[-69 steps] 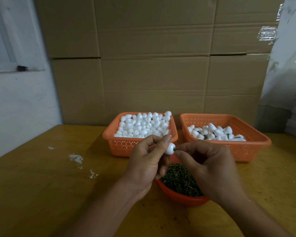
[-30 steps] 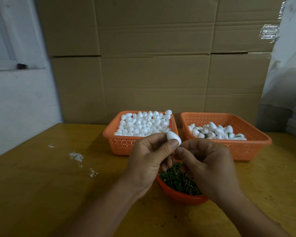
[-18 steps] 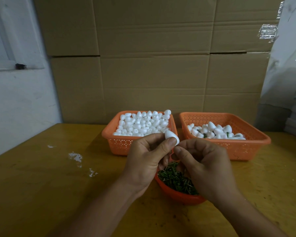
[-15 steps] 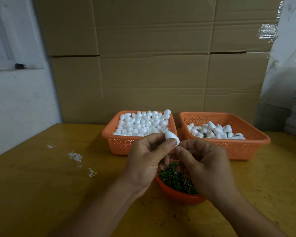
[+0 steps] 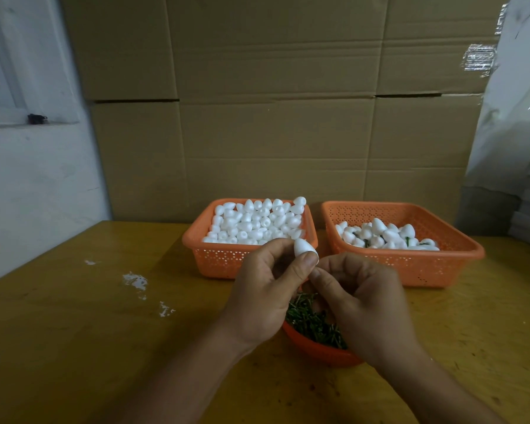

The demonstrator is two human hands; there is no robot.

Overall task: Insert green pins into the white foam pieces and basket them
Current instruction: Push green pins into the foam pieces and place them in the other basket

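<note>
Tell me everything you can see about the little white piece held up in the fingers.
The white foam piece is small, smooth and egg-shaped, matte like styrofoam, its rounded tip pointing up and slightly left. The left hand pinches its lower part between thumb and fingers, above the bowl of green pins. The right hand meets it from below; no pin shows there.

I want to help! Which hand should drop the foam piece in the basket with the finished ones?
Probably the left hand: it already pinches the foam piece. The right hand is nearer the right basket but holds no foam.
</note>
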